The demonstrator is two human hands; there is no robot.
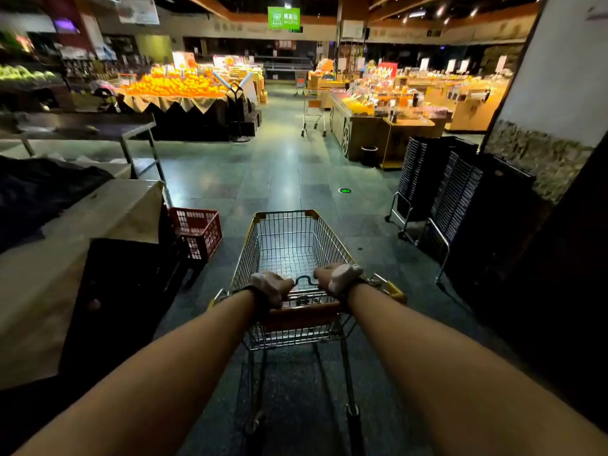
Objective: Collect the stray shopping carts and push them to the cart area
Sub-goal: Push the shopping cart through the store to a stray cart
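Handle of the near cart (292,255) is being gripped by left hand (271,286) and right hand (340,279); the green sign (283,17) at upper centre is showing unreadable writing.

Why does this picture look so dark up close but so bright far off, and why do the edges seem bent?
Head view: the near floor and the cart held by the left hand and right hand sit in dim light, while the orange display glows under spotlights; ceiling lights glare off the floor tiles; the wide lens bends the pillar; the top left corner is blurred.
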